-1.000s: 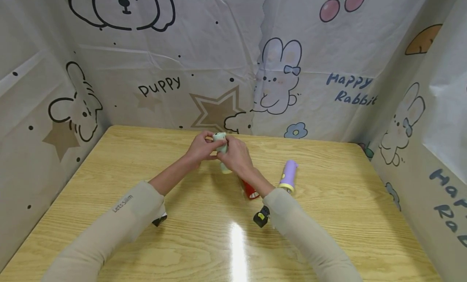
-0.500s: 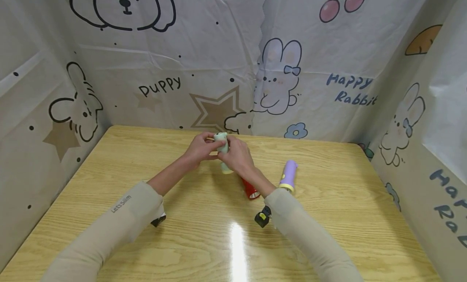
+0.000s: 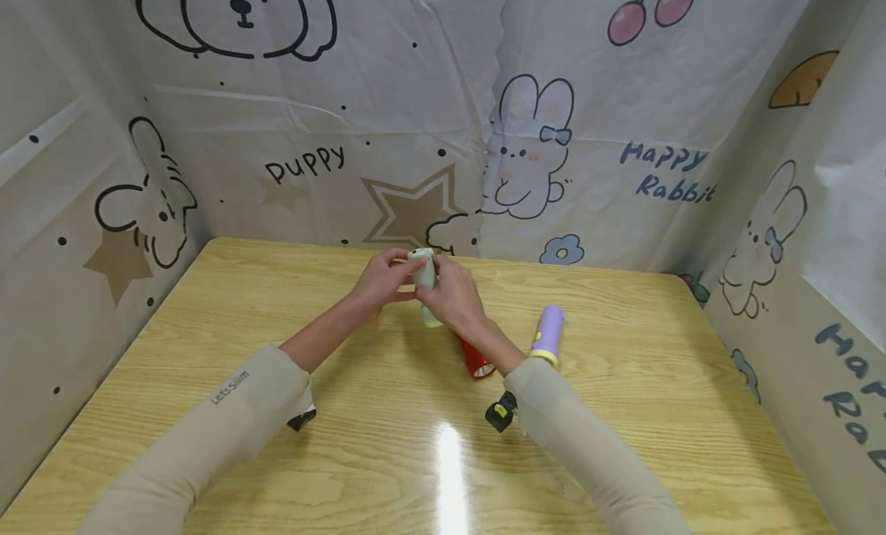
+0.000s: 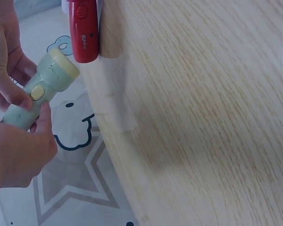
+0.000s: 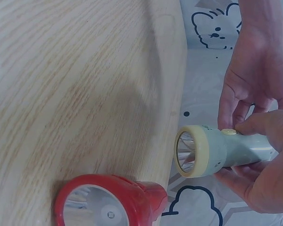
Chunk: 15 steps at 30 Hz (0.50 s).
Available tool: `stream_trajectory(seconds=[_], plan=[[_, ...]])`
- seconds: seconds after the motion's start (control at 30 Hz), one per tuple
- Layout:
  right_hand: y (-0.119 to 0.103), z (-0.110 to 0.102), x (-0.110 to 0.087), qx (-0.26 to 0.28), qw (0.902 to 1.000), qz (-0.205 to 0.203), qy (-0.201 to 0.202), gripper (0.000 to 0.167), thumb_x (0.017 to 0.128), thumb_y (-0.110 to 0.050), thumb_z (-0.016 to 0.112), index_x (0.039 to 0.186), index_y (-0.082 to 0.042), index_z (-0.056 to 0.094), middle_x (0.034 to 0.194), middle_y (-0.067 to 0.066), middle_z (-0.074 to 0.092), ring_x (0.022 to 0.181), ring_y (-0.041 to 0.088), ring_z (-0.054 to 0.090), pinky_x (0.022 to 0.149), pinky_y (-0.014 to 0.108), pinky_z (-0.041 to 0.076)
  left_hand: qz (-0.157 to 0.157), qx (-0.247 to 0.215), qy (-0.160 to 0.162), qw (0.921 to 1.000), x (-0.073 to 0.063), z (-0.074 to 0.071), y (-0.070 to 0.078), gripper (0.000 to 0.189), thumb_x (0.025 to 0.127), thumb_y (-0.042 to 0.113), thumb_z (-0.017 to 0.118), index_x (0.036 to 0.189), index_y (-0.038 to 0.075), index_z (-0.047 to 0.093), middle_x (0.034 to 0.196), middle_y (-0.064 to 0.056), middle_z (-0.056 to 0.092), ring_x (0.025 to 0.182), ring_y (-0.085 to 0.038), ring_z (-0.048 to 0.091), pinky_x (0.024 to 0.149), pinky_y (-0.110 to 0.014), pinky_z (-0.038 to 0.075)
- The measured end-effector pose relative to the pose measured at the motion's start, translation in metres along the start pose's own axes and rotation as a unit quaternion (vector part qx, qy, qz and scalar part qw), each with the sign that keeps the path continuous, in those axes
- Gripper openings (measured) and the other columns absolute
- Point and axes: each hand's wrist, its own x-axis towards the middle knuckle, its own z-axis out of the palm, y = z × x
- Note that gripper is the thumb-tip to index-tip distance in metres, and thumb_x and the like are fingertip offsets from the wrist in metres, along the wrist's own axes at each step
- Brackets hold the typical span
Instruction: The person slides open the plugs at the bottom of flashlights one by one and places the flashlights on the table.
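At about 12 o'clock, near the far edge of the bench (image 3: 374,473), we are holding a pale green flashlight (image 5: 214,148); our left grip (image 3: 378,280) and right grip (image 3: 454,295) are both pinching its body. Its yellow-rimmed lens (image 5: 185,153) is facing 6 o'clock. From it, a red flashlight (image 3: 476,360) is lying at 5 o'clock, a purple flashlight (image 3: 549,331) at 4.

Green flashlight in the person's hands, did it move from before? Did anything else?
In the head view, the green flashlight shifted a tiny bit up and to the picture's right. The left hand and right hand both hold it, just like before; neither let go. The red flashlight and purple flashlight stayed where they were on the table.
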Motion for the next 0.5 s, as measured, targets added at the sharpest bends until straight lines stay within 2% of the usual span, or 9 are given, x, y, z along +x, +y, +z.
stream_trajectory(seconds=[0.1,0.23,0.5], plan=[[-0.0004,-0.0004,0.0000,0.000,1.0000,0.000,0.001,0.045,0.083,-0.008,0.079,0.122,0.004,0.060,0.110,0.016,0.068,0.097,0.027,0.065,0.079,0.040,0.057,-0.005,-0.005,0.006,1.0000,-0.0013,0.0007,0.0024,0.045,0.105,0.033,0.052,0.134,-0.001,0.050,0.124,-0.018,0.053,0.113,-0.033,0.058,0.084,-0.036,0.059],[-0.0013,-0.0007,-0.0005,0.001,1.0000,0.000,0.000,0.047,0.083,-0.009,0.080,0.123,0.004,0.059,0.111,0.017,0.068,0.097,0.028,0.065,0.079,0.041,0.057,-0.014,-0.018,0.016,0.9996,-0.0028,0.0018,0.0051,0.044,0.107,0.034,0.042,0.132,-0.001,0.051,0.119,-0.017,0.054,0.109,-0.031,0.058,0.084,-0.036,0.059],[-0.0039,-0.0009,-0.0013,-0.004,1.0000,-0.002,0.001,0.042,0.084,-0.008,0.078,0.120,0.004,0.060,0.108,0.015,0.068,0.094,0.026,0.064,0.077,0.039,0.057,-0.011,-0.025,0.021,0.9994,-0.0030,0.0006,0.0035,0.037,0.104,0.030,0.042,0.125,0.003,0.056,0.112,-0.014,0.054,0.108,-0.032,0.058,0.084,-0.039,0.059]])
